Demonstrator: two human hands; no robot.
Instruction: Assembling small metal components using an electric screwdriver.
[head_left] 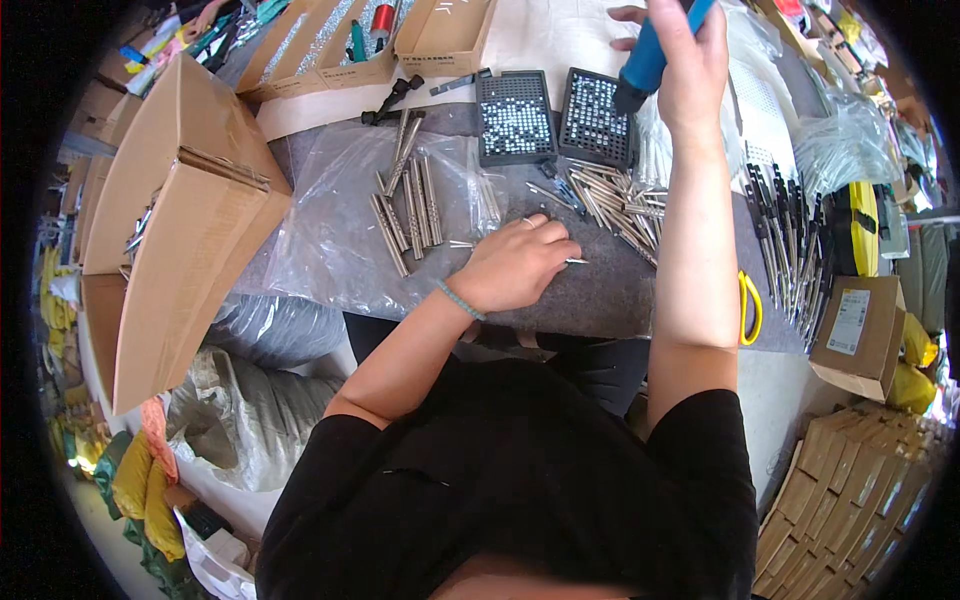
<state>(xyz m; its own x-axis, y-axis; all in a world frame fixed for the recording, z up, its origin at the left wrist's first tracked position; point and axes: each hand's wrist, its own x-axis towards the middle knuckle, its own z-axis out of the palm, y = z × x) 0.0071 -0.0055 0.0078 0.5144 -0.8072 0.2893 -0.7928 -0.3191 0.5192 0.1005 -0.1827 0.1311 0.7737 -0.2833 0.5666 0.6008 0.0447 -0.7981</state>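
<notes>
My right hand [697,85] is raised over the far right of the table, wrapped round a blue electric screwdriver [645,65] with a dark nose pointing down. My left hand [518,262] lies on the grey mat [610,290] near its front edge, fingers curled. A small silvery pin-like piece [576,261] pokes out at its fingertips; most of it is hidden. Beyond this hand sit two black trays [555,140] [625,158] filled with small pale parts. Several metal rods [610,195] lie in a heap between the trays and my right forearm.
Thicker metal tubes [418,205] lie on a clear plastic bag [325,220] at left. A large open cardboard box [210,230] stands beside it. Yellow-handled scissors [748,308] and many dark-tipped rods [790,250] lie at right. Shallow cardboard boxes [445,45] stand at the back.
</notes>
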